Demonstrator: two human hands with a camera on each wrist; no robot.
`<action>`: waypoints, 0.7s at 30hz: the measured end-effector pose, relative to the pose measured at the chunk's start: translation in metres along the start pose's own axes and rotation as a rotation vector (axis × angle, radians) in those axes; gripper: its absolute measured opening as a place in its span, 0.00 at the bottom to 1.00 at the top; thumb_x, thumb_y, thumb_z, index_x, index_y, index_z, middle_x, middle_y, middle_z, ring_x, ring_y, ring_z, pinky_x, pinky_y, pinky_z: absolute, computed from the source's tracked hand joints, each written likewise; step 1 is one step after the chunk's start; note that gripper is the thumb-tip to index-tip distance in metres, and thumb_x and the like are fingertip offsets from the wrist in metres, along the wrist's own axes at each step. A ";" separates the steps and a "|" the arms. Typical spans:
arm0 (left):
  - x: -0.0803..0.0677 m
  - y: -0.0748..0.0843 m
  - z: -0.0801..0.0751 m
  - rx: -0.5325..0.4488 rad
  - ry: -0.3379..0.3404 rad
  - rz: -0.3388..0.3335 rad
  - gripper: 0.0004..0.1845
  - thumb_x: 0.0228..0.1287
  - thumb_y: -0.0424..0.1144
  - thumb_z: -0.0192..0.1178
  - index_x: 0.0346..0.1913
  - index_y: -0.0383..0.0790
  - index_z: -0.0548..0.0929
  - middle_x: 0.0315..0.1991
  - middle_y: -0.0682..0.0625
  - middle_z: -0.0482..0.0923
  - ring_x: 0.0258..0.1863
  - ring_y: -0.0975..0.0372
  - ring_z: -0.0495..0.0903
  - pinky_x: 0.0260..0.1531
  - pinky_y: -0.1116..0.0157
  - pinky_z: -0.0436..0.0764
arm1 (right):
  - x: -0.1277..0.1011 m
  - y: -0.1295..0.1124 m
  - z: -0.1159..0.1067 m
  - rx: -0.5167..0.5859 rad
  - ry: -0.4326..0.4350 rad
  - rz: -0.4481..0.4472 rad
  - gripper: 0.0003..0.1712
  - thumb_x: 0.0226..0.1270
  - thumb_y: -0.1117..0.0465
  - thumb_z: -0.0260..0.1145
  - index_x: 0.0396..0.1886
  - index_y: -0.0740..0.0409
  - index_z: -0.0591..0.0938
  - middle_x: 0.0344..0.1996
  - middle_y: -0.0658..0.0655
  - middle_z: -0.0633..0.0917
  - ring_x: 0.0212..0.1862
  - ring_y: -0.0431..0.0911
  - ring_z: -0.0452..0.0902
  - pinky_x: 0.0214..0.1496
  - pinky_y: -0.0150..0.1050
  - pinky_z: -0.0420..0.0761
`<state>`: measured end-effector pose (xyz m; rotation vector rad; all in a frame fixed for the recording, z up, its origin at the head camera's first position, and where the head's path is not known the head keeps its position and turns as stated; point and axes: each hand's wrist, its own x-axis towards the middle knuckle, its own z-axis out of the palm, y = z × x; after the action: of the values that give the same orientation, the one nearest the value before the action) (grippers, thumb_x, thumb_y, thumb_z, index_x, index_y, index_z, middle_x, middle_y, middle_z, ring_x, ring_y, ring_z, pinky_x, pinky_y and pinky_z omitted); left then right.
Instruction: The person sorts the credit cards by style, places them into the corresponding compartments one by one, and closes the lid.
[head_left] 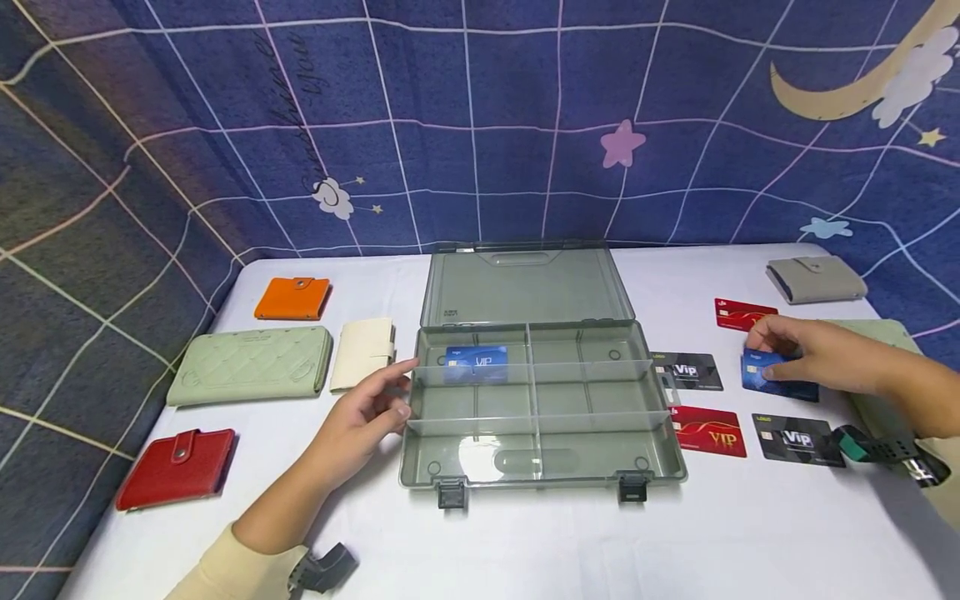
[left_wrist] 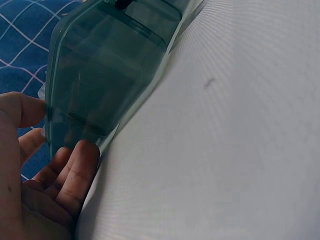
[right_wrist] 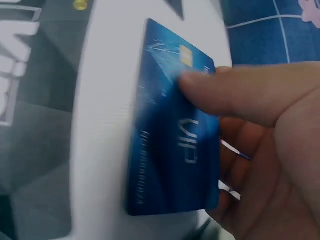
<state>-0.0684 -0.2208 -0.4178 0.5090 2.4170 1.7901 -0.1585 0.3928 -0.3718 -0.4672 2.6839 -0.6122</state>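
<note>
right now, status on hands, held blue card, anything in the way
Right hand pinching blue card. Left hand touching left side of box. Lid open, nothing seen blocking box.

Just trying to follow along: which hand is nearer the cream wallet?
Left: the left hand is close to the cream wallet, at the box; the right hand is across the box from it, holding a blue card.

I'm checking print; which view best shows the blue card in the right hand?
Right wrist: the blue card is large, VIP lettering readable. The head view shows it small, partly hidden by the right hand; the left wrist view lacks it.
</note>
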 end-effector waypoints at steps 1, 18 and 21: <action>0.000 0.000 0.000 -0.001 0.000 0.000 0.30 0.75 0.25 0.60 0.78 0.36 0.71 0.56 0.35 0.74 0.39 0.61 0.81 0.39 0.67 0.87 | 0.000 -0.001 -0.002 0.006 0.000 -0.007 0.16 0.69 0.69 0.74 0.51 0.57 0.79 0.43 0.50 0.81 0.46 0.41 0.75 0.48 0.27 0.76; 0.000 0.001 0.000 -0.011 0.001 0.028 0.29 0.76 0.25 0.59 0.78 0.33 0.71 0.55 0.34 0.74 0.38 0.62 0.81 0.39 0.68 0.86 | 0.039 -0.067 -0.053 0.224 -0.046 -0.060 0.13 0.80 0.72 0.61 0.58 0.63 0.82 0.48 0.56 0.86 0.48 0.44 0.80 0.50 0.29 0.80; 0.000 0.001 0.000 -0.004 0.000 0.028 0.29 0.76 0.25 0.59 0.78 0.35 0.71 0.55 0.35 0.74 0.37 0.62 0.80 0.38 0.69 0.85 | 0.051 -0.086 -0.053 0.246 -0.073 -0.055 0.12 0.80 0.70 0.61 0.58 0.62 0.82 0.49 0.57 0.86 0.50 0.48 0.79 0.52 0.31 0.81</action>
<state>-0.0681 -0.2200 -0.4166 0.5454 2.4182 1.8058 -0.2040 0.3181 -0.2998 -0.4859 2.4907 -0.9090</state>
